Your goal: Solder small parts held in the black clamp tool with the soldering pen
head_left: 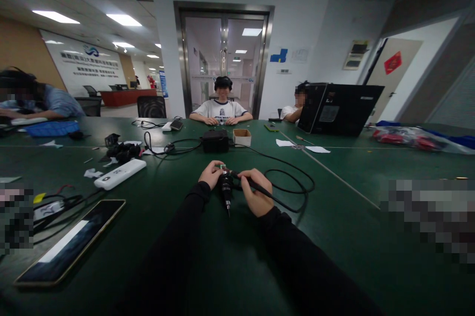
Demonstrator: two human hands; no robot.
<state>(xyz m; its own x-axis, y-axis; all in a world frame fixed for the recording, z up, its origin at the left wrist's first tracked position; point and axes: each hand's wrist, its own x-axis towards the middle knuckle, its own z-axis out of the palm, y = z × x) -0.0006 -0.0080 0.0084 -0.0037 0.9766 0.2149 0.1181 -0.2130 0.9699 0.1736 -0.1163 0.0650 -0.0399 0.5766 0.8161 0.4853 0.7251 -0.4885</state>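
Observation:
My left hand (211, 175) is closed, its fingertips pinching a small pale green-and-white part (222, 167) that looks like a little circuit board. Just below that part lies a black cylindrical tool (226, 187) with a thin metal tip pointing toward me; whether the two are joined I cannot tell. From the right, my right hand (259, 191) grips a black corded pen-shaped tool (256, 185) like a pen. Its front end reaches the small part, but the exact tip is too small to make out. Its cable (293, 209) loops away to the right over the green table.
Beyond my hands stand a black box (215, 141) and a small open carton (242, 137). On the left are a white power strip (121, 174), a phone (70, 242) and tangled cables. A black computer case (339, 109) stands at right. Other people sit around the table (334, 256).

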